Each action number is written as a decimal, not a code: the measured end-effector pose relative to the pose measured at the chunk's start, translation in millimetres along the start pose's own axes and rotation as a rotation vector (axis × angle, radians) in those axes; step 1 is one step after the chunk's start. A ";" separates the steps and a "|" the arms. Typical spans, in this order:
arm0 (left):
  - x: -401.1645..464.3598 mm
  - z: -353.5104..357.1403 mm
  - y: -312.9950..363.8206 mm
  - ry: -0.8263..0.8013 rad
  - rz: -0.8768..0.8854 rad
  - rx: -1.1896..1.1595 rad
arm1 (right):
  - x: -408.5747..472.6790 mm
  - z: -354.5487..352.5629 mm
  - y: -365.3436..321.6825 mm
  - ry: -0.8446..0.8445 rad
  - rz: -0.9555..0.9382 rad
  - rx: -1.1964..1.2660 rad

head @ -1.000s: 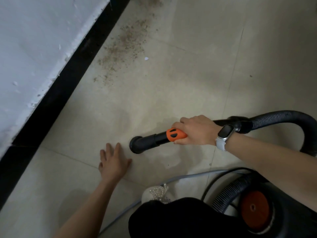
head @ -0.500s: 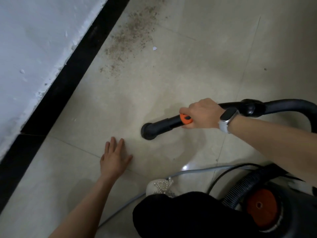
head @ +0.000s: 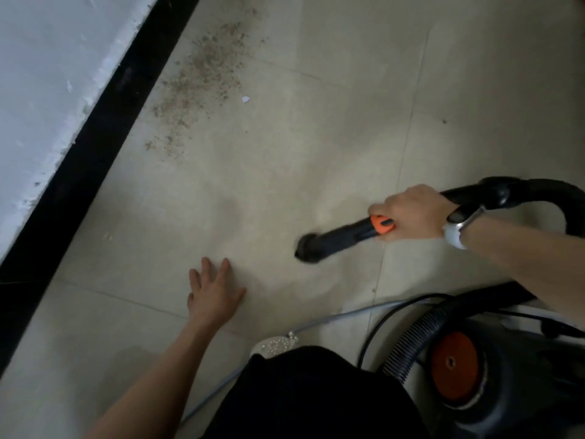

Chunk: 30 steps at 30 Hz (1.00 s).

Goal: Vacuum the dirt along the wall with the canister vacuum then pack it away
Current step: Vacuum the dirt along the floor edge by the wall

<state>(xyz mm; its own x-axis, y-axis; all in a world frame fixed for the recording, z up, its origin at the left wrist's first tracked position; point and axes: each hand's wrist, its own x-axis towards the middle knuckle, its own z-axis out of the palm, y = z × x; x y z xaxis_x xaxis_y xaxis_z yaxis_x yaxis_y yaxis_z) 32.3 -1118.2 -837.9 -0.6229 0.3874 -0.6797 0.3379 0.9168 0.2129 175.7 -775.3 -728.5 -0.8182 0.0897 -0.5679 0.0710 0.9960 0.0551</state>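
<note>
Looking down from head height, a person is crouching over a pale tiled floor (head: 316,137) beside a white wall (head: 47,74) that is edged with a black baseboard (head: 104,122). Their right hand (head: 411,213) is wrapping its fingers around the black vacuum handle (head: 364,231), just behind an orange band (head: 381,224) on it. A watch with a white strap (head: 456,229) is sitting on that wrist. The round nozzle end (head: 308,247) of the handle is pointing left and down toward the floor, slightly blurred, so whether it is touching the tiles cannot be told. Behind the hand, a ribbed black hose (head: 538,191) is arching off toward the right edge.

Their left hand (head: 212,293) is lying flat on the floor with its fingers straight and slightly spread, holding nothing, near the nozzle but apart from it.

A patch of brown dirt (head: 202,77) is lying scattered on the tiles close to the baseboard, well apart from the nozzle and farther up the picture. A small white scrap (head: 245,98) is lying just beside the dirt.

At the lower right, the dark canister vacuum (head: 506,384) is sitting on the floor, showing a round orange disc (head: 454,364) with another stretch of ribbed hose beside it. A grey cable (head: 332,321) and a black cable (head: 380,324) are trailing across the tiles in front of it. A dark-clothed knee (head: 300,397) is filling the bottom centre, with a white beaded shoe (head: 275,345) peeking out above it.
</note>
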 end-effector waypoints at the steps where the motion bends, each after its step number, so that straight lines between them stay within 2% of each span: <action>1: 0.0 0.1 -0.6 0.002 0.002 0.007 | 0.9 -5.8 13.0 0.027 0.101 0.043; 3: -0.1 -0.1 -2.1 0.017 0.011 0.017 | 4.1 -12.0 26.2 0.060 0.222 0.096; 5: 0.5 -0.4 -2.9 0.021 0.011 0.014 | 5.8 -11.0 18.2 0.052 0.208 0.124; 9: 2.4 -3.9 -6.2 0.011 0.013 0.002 | 4.0 5.0 -26.8 -0.043 -0.081 0.111; 11: 3.8 -8.0 -8.7 0.000 0.025 -0.009 | 5.4 8.0 -37.2 -0.052 -0.140 0.078; 15: 6.2 -25.6 -10.3 -0.017 0.054 -0.021 | 23.4 -9.7 -42.2 0.090 0.018 0.027; 17: 5.2 -43.6 -5.6 0.001 0.066 -0.102 | 36.8 -28.2 -47.7 0.157 0.113 0.032; 20: -5.0 -83.0 9.2 0.046 0.050 -0.391 | 50.0 -66.7 -59.2 0.211 0.224 0.057; 22: -19.5 -115.7 25.8 0.031 0.020 -0.682 | 45.8 -99.7 -69.2 0.236 0.285 0.104; 25: -56.6 -170.9 54.5 -0.107 -0.003 -1.093 | 23.4 -157.0 -94.3 0.240 0.304 0.204; 28: -102.3 -226.9 78.5 -0.271 -0.017 -1.446 | -10.9 -213.8 -125.6 0.224 0.238 0.221; 30: -136.4 -263.8 95.0 -0.300 -0.046 -1.651 | -38.7 -250.9 -140.7 0.230 0.199 0.277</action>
<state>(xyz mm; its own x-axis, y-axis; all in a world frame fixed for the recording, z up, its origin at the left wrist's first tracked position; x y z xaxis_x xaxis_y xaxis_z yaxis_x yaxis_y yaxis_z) -36.9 -1058.4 -539.8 -0.3973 0.5070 -0.7650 -0.8489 0.1137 0.5162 54.2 -920.1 -508.2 -0.8770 0.3084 -0.3684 0.3659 0.9257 -0.0960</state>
